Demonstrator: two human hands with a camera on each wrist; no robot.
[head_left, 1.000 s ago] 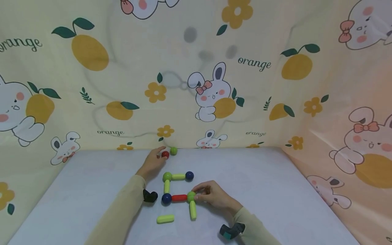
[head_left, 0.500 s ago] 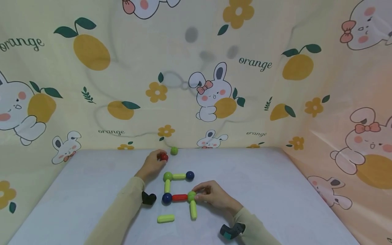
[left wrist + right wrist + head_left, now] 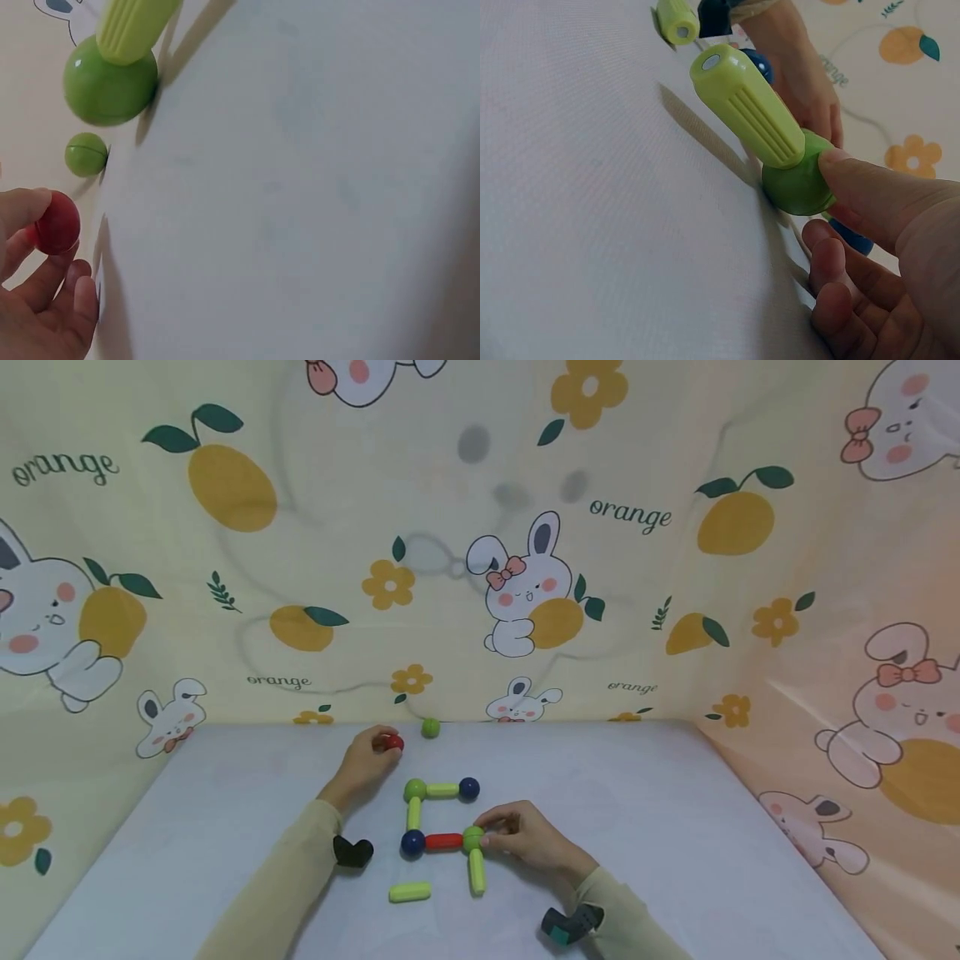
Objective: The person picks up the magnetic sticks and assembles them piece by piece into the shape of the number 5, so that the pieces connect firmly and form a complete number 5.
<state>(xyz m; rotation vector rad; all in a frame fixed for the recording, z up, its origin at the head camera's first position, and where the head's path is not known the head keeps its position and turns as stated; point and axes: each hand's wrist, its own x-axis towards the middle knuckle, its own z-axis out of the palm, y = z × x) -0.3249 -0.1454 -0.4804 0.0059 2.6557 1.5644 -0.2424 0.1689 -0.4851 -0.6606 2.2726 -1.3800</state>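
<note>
Cream cloth (image 3: pixel 337 485) printed with rabbits and oranges backed a white tabletop (image 3: pixel 675 827), where a person's left hand (image 3: pixel 366 762) pinched a red ball (image 3: pixel 395 742), toward eleven o'clock from the green ball (image 3: pixel 472 837) pinched by the right hand (image 3: pixel 531 839). From that green ball an attached yellow-green rod (image 3: pixel 477 872) pointed to six o'clock, its end bare; a loose yellow-green rod (image 3: pixel 409 892) lay toward eight, long axis running nine to three, nearer the right hand.
</note>
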